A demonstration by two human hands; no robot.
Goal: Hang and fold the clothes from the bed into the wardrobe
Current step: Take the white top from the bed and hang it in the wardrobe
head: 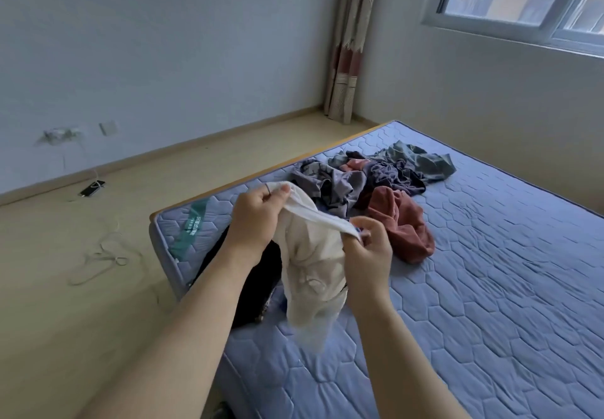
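Both hands hold a cream garment [310, 268] up over the near corner of the blue quilted mattress [490, 271]. The left hand [258, 219] grips one end of its top edge, the right hand [367, 252] pinches the other, and the rest hangs down between the forearms. Behind lies a heap of grey clothes [376, 173] with a rust-red piece [405, 225] at its near side. A black garment [248, 288] lies under the cream one. On the floor, a phone [92, 188] and white hangers [101, 261].

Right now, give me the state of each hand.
Left hand: closed, gripping the top edge of the cream garment.
Right hand: closed, pinching the same edge of it.
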